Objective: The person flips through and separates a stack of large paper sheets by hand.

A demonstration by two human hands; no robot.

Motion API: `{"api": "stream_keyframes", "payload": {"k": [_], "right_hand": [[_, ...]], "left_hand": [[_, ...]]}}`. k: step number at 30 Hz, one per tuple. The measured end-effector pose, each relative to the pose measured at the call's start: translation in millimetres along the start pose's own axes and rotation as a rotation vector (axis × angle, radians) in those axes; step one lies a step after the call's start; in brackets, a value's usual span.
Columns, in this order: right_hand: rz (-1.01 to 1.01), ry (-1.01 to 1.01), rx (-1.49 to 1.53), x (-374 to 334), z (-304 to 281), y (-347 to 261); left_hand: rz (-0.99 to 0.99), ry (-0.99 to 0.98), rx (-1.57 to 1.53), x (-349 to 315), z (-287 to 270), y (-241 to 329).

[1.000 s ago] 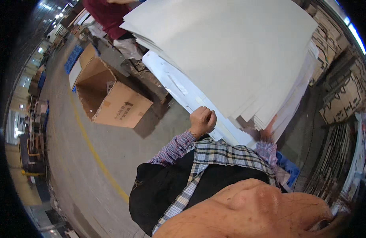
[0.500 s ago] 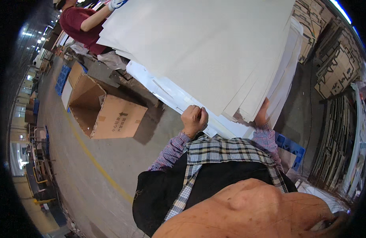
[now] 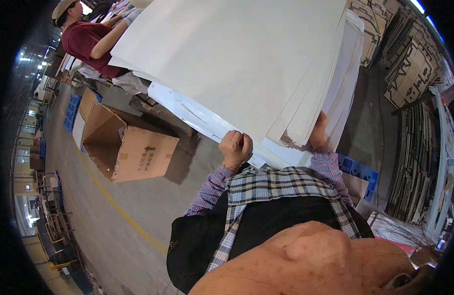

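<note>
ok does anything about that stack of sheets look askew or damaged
Yes, the stack of sheets looks askew: beside the right hand, the edges fan out instead of lining up. There's also a dark patch at the near corner; I can't tell whether it's damage or a gap.

a grey workshop floor (image 3: pixel 153 206) is stretching away under small bright lights (image 3: pixel 24 59)
a yellow line (image 3: pixel 121 211) is running along the floor on the left; pale windows (image 3: pixel 23 156) are glowing along the far left side, a strip light (image 3: pixel 418 5) is shining at the upper right, and cut boards (image 3: pixel 411 73) are standing in stacks down the right side.
</note>
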State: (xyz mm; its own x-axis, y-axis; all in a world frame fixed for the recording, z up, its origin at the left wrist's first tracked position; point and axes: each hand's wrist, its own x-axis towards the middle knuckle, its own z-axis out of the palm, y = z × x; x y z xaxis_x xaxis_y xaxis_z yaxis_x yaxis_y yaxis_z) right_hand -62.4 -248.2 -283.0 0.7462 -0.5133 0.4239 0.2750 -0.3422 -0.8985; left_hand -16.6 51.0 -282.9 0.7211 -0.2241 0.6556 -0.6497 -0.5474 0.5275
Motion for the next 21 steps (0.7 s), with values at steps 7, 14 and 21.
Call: {"api": "stream_keyframes", "payload": {"k": [7,14,21], "right_hand": [[0.168,0.000,0.211,-1,2,4],[0.038,0.027,0.019,2,3,1],[0.071,0.021,-0.088,3,5,2]], "left_hand": [[-0.023,-0.023,-0.031,9,-12,7],[-0.303,-0.496,-0.548,82,-131,59],[0.236,0.028,-0.600,138,-190,99]]}}
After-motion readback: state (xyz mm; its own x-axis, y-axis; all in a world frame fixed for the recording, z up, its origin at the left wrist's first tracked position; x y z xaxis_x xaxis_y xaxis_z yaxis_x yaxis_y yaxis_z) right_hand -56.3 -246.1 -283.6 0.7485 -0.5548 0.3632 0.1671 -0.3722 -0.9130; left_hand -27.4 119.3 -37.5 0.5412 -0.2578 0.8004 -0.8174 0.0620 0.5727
